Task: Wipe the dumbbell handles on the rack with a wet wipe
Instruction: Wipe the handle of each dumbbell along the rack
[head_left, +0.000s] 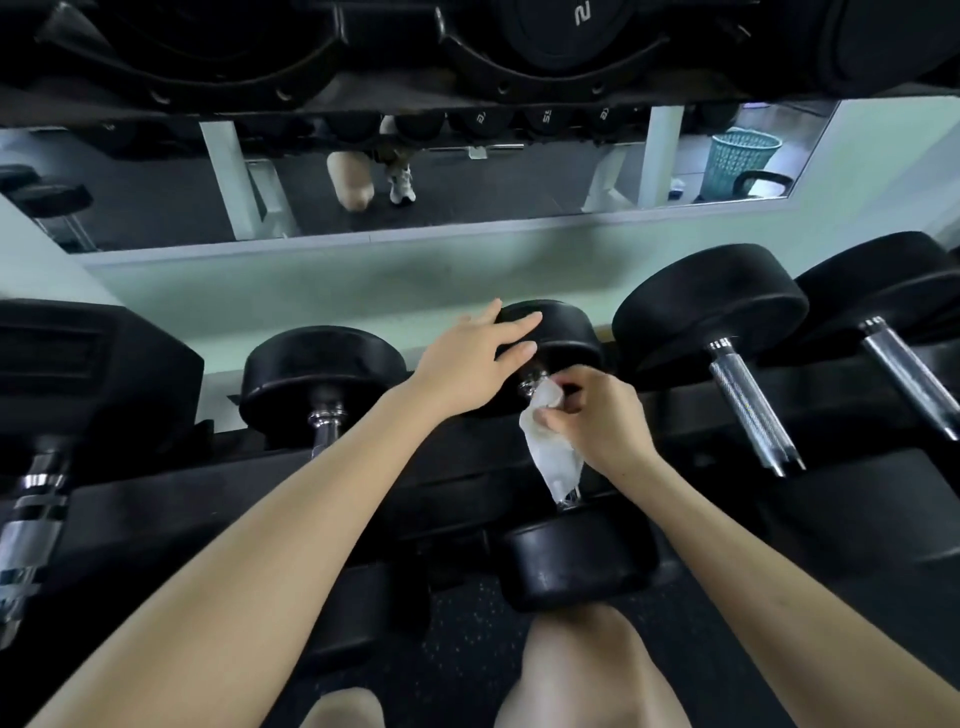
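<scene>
Dumbbell (576, 561) at mid-rack is the one I am working on. Its near head lies closest to me, just above a bare knee (571, 670), on the black rack (182, 499). The wipe (553, 460) is draped along its handle (531, 383) and covers most of the chrome between the two heads. My right hand (602, 421) has fingers and thumb curled, pinching the wipe's upper end at the handle. My left hand (475, 358) rests on the far head with fingers straight and spread, gripping nothing. A left dumbbell (322, 374) and a right dumbbell (711, 312) sit on the rack on either side, their chrome handles bare. Behind them I see a pale wall with a mirror (467, 208), and a teal basket (745, 156) reflected in it.
</scene>
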